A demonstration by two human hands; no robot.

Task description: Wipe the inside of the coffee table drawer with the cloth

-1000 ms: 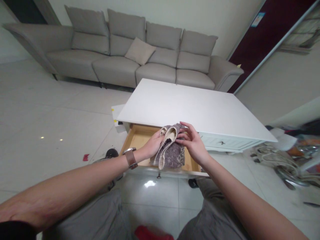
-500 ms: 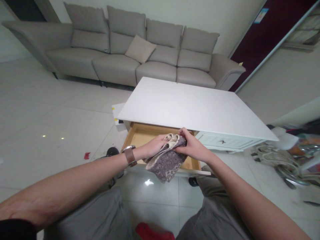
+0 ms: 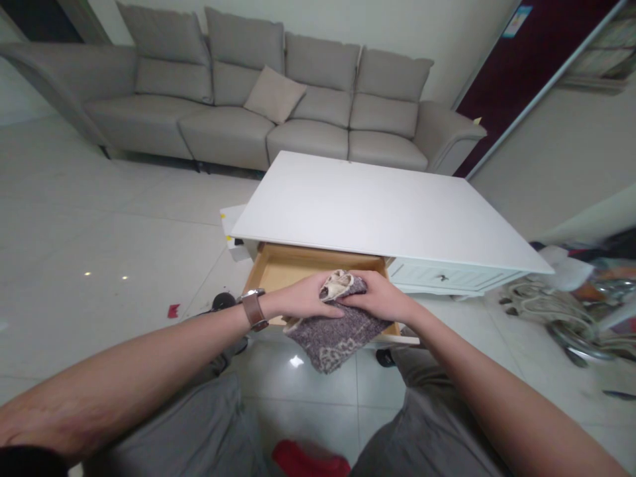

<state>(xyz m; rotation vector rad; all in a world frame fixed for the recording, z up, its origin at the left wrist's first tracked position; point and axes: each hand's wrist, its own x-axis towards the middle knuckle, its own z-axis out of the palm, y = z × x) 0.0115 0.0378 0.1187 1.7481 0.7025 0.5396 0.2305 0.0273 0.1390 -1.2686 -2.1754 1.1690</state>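
A folded towel [image 3: 338, 341], grey-purple with a cream pattern, is held up over the front of a pulled-out wooden drawer [image 3: 283, 262]. My left hand [image 3: 311, 297] grips its left side, thumb across the front and the other fingers hidden behind the cloth. On the other side, my right hand [image 3: 375, 297] has its thumb pressed on the towel near the rolled cream top edge. The drawer belongs to a white coffee table [image 3: 377, 205]; the part of it behind the towel and hands cannot be seen.
Behind the table stands a long grey sofa [image 3: 233, 136] with a beige cushion [image 3: 275, 95]. A closed drawer front [image 3: 447, 277] is on the right. A white box [image 3: 233, 222] sits left of the table. Cables and clutter [image 3: 571, 305] lie at right; something red [image 3: 311, 458] is below.
The towel has been turned and spread wider at the bottom. My right hand has lowered its fingers around the top edge, and my left thumb now lies across the front.
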